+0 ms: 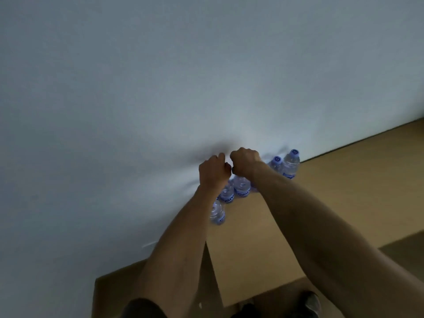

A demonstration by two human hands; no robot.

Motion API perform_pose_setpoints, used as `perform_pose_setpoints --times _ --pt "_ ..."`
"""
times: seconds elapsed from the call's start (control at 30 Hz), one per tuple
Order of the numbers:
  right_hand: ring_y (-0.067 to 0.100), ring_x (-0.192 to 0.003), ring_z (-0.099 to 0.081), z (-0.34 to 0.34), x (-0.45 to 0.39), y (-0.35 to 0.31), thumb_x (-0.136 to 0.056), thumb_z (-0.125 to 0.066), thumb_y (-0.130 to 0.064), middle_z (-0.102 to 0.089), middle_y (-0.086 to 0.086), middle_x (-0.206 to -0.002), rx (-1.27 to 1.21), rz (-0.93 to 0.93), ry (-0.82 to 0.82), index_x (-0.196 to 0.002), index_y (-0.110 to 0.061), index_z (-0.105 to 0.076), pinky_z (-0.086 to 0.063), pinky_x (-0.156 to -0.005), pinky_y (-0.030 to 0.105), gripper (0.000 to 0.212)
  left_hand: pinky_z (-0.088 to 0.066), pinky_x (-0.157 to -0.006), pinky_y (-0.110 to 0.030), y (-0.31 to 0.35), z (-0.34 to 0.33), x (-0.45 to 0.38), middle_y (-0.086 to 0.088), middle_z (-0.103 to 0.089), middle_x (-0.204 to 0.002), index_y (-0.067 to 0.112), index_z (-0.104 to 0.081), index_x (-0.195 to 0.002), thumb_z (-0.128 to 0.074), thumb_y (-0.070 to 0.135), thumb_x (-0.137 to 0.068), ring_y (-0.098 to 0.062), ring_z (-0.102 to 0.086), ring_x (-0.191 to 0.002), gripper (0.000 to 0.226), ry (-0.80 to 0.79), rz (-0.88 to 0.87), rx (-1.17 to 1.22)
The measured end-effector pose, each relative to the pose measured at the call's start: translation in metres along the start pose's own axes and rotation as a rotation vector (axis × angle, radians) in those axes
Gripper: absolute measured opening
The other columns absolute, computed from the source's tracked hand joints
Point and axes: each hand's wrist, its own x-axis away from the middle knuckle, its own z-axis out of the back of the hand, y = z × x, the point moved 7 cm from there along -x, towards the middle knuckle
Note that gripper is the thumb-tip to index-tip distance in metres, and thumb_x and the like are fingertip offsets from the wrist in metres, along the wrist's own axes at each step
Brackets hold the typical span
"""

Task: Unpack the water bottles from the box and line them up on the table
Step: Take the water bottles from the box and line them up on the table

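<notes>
Clear plastic bottles point(241, 185) under both hands, left point(212, 172) and right point(245, 160) curled closed, grip contents unclear.

Clear water bottles point(241, 187) with blue caps and blue labels stand upright in a row on the tan table point(344, 180), along its far edge by the wall. The row runs from 7 o'clock to 1 o'clock. Five show; the middle ones are partly hidden.
</notes>
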Motion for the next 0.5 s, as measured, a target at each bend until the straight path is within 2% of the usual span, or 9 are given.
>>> perform_pose_setpoints --times 0.13,0.23,0.37,0.5 --pt "0.028 -0.102 -0.063 0.024 0.041 0.049 -0.087 -0.062 -0.020 -0.062 0.009 -0.112 -0.029 -0.094 0.020 -0.111 -0.013 -0.062 -0.046 -0.076 0.032 0.026 -0.032 -0.061 -0.031 0.049 0.011 0.011 -0.011 -0.066 -0.089 0.010 -0.058 -0.091 -0.049 0.016 -0.087 -0.032 -0.062 -0.082 0.011 -0.010 -0.056 -0.040" --pt "0.028 -0.102 -0.064 0.041 0.077 0.096 -0.088 -0.062 -0.021 -0.063 0.010 -0.112 -0.052 -0.151 0.062 -0.112 -0.012 -0.061 -0.047 -0.076 0.033 0.026 -0.031 -0.060 -0.031 0.097 0.026 0.018 -0.011 -0.066 -0.086 0.010 -0.059 -0.087 -0.049 0.014 -0.086 -0.033 -0.063 -0.079 0.011 0.014 -0.131 -0.056" --pt "0.028 -0.099 -0.064 0.064 0.143 0.168 -0.088 -0.061 -0.021 -0.064 0.010 -0.108 -0.078 -0.218 0.118 -0.108 -0.012 -0.063 -0.049 -0.076 0.033 0.023 -0.037 -0.060 -0.031 0.190 0.049 0.030 -0.012 -0.068 -0.087 0.009 -0.062 -0.088 -0.049 0.013 -0.086 -0.033 -0.065 -0.079 0.013 0.049 -0.241 -0.064" --pt "0.025 -0.084 -0.064 0.097 0.224 0.258 -0.085 -0.059 -0.016 -0.065 0.008 -0.099 -0.047 -0.328 0.161 -0.096 -0.013 -0.061 -0.042 -0.064 0.029 0.012 -0.038 -0.063 -0.031 0.316 0.073 0.050 -0.011 -0.067 -0.090 0.009 -0.062 -0.090 -0.050 0.014 -0.086 -0.032 -0.064 -0.081 0.013 0.075 -0.376 -0.025"
